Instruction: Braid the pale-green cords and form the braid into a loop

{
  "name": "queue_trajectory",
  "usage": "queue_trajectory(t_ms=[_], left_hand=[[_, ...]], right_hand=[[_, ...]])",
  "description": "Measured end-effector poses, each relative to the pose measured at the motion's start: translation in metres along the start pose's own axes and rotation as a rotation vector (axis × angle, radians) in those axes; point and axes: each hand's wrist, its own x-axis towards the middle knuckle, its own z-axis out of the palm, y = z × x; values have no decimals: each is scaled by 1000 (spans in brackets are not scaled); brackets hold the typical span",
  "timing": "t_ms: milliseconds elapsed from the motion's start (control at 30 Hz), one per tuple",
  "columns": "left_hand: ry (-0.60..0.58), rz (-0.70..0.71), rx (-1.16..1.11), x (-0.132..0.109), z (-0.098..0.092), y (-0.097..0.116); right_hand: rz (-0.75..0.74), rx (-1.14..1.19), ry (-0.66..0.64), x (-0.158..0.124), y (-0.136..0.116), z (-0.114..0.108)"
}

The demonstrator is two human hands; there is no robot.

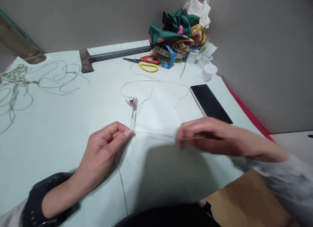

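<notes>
My left hand [105,145] pinches thin pale cords [151,135] between thumb and forefinger near the table's middle. From that pinch the cords run up to a small binder clip [132,103] lying on the pale green tabletop. My right hand [207,135], blurred by motion, is closed on the other end of the same cords, stretched taut between both hands. One loose strand [121,184] trails from my left hand toward the near edge.
A black phone [209,103] lies right of the clip. Red and yellow scissors [149,63], a fabric pile [179,33] and white plastic cups [207,70] sit at the back. A hatchet [97,57] and tangled green cords [29,80] lie at left. A cardboard piece [249,204] is lower right.
</notes>
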Motion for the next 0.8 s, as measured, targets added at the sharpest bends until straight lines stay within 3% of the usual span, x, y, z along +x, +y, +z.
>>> queue_trajectory(t_ms=[67,167,233,333,433,500,667,800], left_hand=[[-4,-3,-12,0,-1,-1],[-12,-11,-4,0,-1,-2],[-10,-19,4,-1,-2,-2],[-12,-25,9,-1,-2,0],[-32,-28,-23,-2,-3,-1],[-49,-26,-49,-3,-3,-2],[-52,-55,-131,-5,-1,-5],[-13,-49,-61,-7,-1,-5]], right_hand=[[164,-102,48,-35,-1,-25],[213,-345,255,-58,-9,-43],[196,-307,319,-42,-17,-36],[193,-99,343,18,-25,-3],[117,89,112,78,-23,32],[49,105,44,99,-17,47],[-75,-51,175,98,-8,54],[4,-120,212,88,-7,43]])
